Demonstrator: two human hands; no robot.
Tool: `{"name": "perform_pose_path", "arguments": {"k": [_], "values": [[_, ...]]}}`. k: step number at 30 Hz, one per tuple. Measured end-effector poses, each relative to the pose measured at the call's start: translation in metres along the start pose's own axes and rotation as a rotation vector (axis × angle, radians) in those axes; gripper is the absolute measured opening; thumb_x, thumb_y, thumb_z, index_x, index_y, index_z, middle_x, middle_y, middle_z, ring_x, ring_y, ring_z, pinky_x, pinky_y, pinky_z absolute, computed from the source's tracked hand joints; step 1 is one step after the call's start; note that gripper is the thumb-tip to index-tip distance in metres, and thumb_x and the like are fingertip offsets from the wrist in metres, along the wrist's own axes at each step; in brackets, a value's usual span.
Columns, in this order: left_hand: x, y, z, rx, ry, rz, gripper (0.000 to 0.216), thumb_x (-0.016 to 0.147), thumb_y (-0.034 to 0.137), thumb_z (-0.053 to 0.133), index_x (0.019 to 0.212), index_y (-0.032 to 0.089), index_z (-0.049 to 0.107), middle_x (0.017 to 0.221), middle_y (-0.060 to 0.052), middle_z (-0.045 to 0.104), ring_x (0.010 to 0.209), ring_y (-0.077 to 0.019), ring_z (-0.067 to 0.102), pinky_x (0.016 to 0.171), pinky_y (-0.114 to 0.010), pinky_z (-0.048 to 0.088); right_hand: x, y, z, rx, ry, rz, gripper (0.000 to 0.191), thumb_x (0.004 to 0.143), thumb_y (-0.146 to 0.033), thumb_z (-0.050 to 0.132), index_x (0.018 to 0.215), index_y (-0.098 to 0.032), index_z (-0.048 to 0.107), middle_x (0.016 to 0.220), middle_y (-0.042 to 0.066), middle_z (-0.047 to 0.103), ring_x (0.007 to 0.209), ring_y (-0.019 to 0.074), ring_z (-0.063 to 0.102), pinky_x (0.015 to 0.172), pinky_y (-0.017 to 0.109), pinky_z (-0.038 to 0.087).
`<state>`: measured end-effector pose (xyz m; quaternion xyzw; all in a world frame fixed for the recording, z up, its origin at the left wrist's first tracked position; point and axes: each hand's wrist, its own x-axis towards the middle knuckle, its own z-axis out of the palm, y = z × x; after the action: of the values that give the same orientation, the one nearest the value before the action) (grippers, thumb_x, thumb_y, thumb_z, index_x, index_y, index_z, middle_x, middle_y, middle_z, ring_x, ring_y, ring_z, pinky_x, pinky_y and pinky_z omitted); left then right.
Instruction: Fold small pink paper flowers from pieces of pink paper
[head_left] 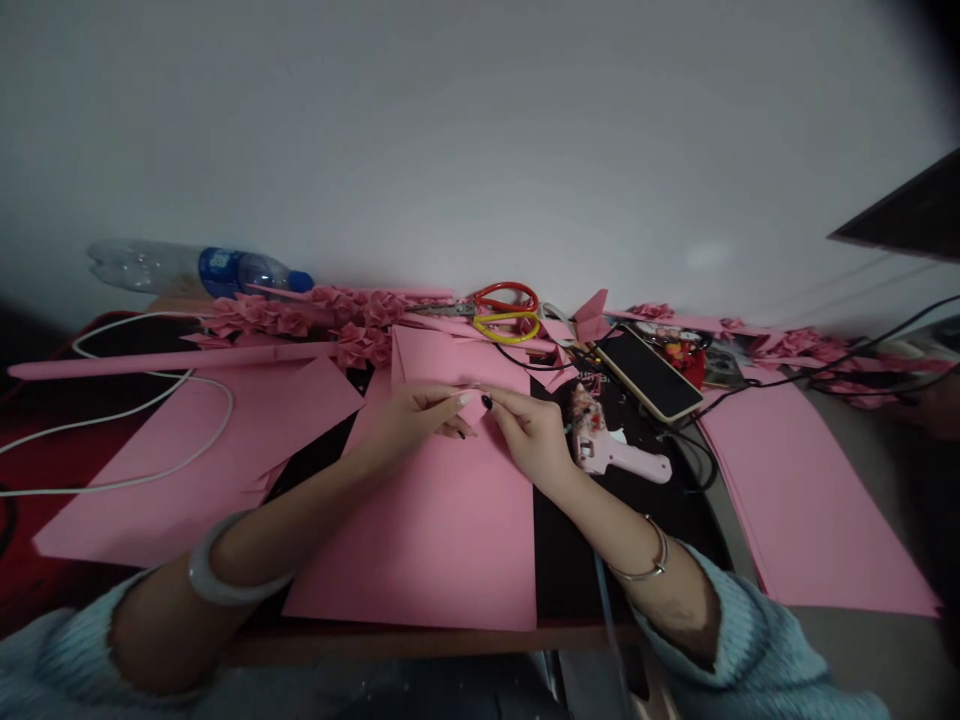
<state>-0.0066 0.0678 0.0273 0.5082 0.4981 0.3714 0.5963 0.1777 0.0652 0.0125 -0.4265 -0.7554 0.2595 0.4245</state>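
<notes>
My left hand (pixel 420 415) and my right hand (pixel 529 430) meet over a large pink paper sheet (pixel 442 530) in the middle of the table. Both pinch a small pink paper piece (pixel 475 410) between fingertips, which nearly touch. The piece is mostly hidden by the fingers. A white bangle sits on my left wrist and a thin metal bracelet on my right wrist. A pink hot glue gun (pixel 611 445) lies just right of my right hand.
Folded pink paper flowers (pixel 300 320) line the back edge beside a plastic water bottle (pixel 202 268). Red and yellow scissors (pixel 504 310), a phone (pixel 649 372) and black cables lie behind. More pink sheets lie left (pixel 195 450) and right (pixel 802 500). A white cable (pixel 150 395) loops at left.
</notes>
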Motion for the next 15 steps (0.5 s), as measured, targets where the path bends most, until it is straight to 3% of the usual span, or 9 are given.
{"name": "perform_pose_path", "arguments": {"k": [5, 15], "values": [[-0.0008, 0.0013, -0.0007, 0.0, -0.006, -0.002, 0.027, 0.083, 0.041, 0.068, 0.083, 0.014, 0.075, 0.068, -0.005, 0.076, 0.068, -0.0183, 0.074, 0.066, -0.027, 0.06, -0.0026, -0.0016, -0.0003, -0.083, 0.041, -0.059, 0.034, 0.093, -0.012, 0.051, 0.114, -0.023, 0.076, 0.109, 0.004, 0.078, 0.092, 0.0199, 0.077, 0.087, 0.033, 0.062], [-0.0003, -0.0005, -0.0011, -0.125, 0.047, -0.028, 0.032, 0.074, 0.044, 0.076, 0.082, 0.013, 0.075, 0.068, -0.004, 0.074, 0.063, -0.0174, 0.072, 0.061, -0.026, 0.058, -0.0019, -0.0053, -0.0012, -0.125, -0.05, -0.188, 0.037, 0.092, -0.009, 0.047, 0.119, -0.015, 0.071, 0.115, 0.012, 0.076, 0.106, 0.0201, 0.073, 0.094, 0.033, 0.059]]}}
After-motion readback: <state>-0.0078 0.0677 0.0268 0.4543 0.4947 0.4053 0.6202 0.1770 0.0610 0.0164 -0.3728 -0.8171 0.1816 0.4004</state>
